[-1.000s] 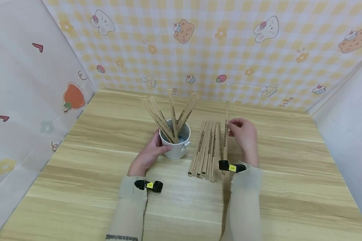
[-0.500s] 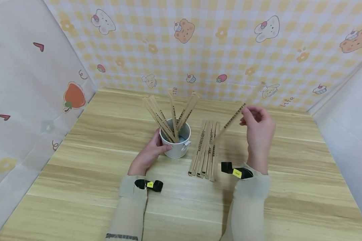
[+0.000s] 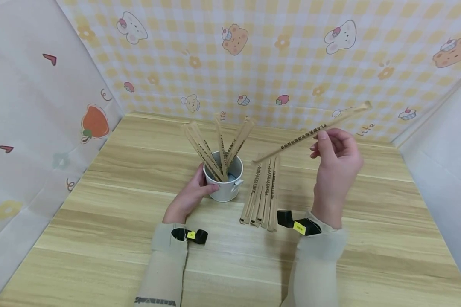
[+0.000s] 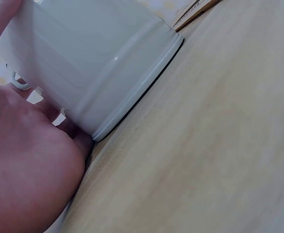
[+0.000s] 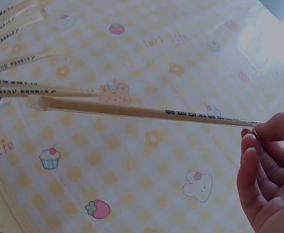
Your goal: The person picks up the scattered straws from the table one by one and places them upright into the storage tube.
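We see a slim tan paper-wrapped straw (image 3: 309,134), dark lettering (image 3: 299,139) along it, slanting above the table (image 3: 230,264), pinched in our right hand (image 3: 338,160), our left hand (image 3: 190,194) gripping the white pail (image 3: 224,194).

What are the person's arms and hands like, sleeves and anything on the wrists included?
The left hand and right hand are ungloved. The left sleeve and right sleeve are pale beige, the left bearing a dark patterned band. Each cuff carries a black wrist camera with a yellow label.
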The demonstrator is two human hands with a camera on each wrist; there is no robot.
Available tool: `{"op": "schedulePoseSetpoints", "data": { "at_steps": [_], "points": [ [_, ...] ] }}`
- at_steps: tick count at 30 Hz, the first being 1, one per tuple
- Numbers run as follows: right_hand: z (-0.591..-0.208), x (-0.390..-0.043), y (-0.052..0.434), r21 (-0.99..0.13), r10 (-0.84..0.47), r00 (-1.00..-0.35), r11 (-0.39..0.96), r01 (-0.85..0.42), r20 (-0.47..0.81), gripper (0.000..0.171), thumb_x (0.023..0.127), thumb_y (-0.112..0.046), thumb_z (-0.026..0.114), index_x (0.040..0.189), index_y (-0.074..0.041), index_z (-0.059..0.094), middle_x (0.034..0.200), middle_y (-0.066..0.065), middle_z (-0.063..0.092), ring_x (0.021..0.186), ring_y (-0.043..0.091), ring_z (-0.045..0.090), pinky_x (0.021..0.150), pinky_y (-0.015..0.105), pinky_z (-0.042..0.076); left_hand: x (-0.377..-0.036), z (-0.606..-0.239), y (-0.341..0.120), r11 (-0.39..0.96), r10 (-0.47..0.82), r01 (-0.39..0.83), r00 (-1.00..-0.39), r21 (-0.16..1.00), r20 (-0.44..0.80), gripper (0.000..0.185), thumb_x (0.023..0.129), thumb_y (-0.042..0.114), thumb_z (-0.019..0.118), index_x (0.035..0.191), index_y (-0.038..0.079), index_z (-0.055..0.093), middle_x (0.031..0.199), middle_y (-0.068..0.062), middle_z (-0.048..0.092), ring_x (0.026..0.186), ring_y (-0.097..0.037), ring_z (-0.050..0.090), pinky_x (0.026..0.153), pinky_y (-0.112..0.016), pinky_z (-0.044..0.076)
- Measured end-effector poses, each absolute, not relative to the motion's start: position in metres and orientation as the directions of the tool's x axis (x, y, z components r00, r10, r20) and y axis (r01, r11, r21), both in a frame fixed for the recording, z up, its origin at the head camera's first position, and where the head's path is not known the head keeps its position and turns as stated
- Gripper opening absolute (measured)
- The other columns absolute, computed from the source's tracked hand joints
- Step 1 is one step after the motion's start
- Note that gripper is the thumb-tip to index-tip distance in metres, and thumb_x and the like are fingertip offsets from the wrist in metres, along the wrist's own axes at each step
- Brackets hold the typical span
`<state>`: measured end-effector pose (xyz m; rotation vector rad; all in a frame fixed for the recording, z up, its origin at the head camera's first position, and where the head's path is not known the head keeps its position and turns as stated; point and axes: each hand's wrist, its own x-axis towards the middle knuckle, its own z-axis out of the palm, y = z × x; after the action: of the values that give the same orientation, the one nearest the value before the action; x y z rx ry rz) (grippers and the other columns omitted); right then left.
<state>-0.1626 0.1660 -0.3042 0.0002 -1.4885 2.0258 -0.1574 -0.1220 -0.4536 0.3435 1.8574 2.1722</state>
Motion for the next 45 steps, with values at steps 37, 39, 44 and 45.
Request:
{"op": "schedulePoseSetpoints", "data": {
  "at_steps": [37, 39, 44, 45],
  "points": [
    [-0.333, -0.173, 0.092, -0.930, 0.104, -0.937, 0.201, -0.309, 0.334, 0.017, 0.084, -0.011, 0.060, 0.094, 0.002, 0.059, 0.082, 0.013, 0.061, 0.066, 0.024, 0.056, 0.053, 0.028, 0.050, -0.149, -0.433, -0.119, -0.126, 0.355, -0.064, -0.935, 0.990, -0.016, 0.090, 0.077, 0.007, 0.065, 0.144, 0.020, 0.005, 0.147, -0.007, 0.013, 0.133, -0.018, 0.013, 0.107, -0.036, 0.012],
    [-0.342, -0.179, 0.092, -0.932, 0.088, -0.943, 0.207, -0.297, 0.321, 0.018, 0.084, -0.014, 0.061, 0.094, 0.000, 0.060, 0.083, 0.009, 0.062, 0.067, 0.024, 0.057, 0.054, 0.030, 0.050, -0.148, -0.433, -0.119, -0.127, 0.355, -0.064, -0.935, 0.990, -0.015, 0.089, 0.077, 0.006, 0.065, 0.143, 0.019, 0.006, 0.146, -0.008, 0.014, 0.133, -0.018, 0.014, 0.107, -0.036, 0.012],
    [-0.361, -0.189, 0.093, -0.918, 0.059, -0.951, 0.284, -0.276, 0.304, 0.020, 0.084, -0.025, 0.061, 0.094, -0.007, 0.061, 0.082, 0.001, 0.062, 0.066, 0.019, 0.057, 0.053, 0.031, 0.050, -0.149, -0.434, -0.119, -0.126, 0.356, -0.062, -0.934, 0.990, -0.013, 0.084, 0.077, 0.005, 0.064, 0.142, 0.020, 0.012, 0.145, -0.008, 0.018, 0.132, -0.019, 0.017, 0.106, -0.038, 0.014],
    [-0.363, -0.190, 0.093, -0.914, 0.052, -0.951, 0.299, -0.276, 0.305, 0.020, 0.084, -0.025, 0.061, 0.094, -0.008, 0.061, 0.082, 0.001, 0.062, 0.065, 0.019, 0.057, 0.052, 0.030, 0.049, -0.149, -0.434, -0.119, -0.123, 0.355, -0.061, -0.935, 0.991, -0.014, 0.083, 0.078, 0.006, 0.064, 0.142, 0.020, 0.013, 0.145, -0.008, 0.019, 0.132, -0.019, 0.017, 0.106, -0.039, 0.014]
  ]
}}
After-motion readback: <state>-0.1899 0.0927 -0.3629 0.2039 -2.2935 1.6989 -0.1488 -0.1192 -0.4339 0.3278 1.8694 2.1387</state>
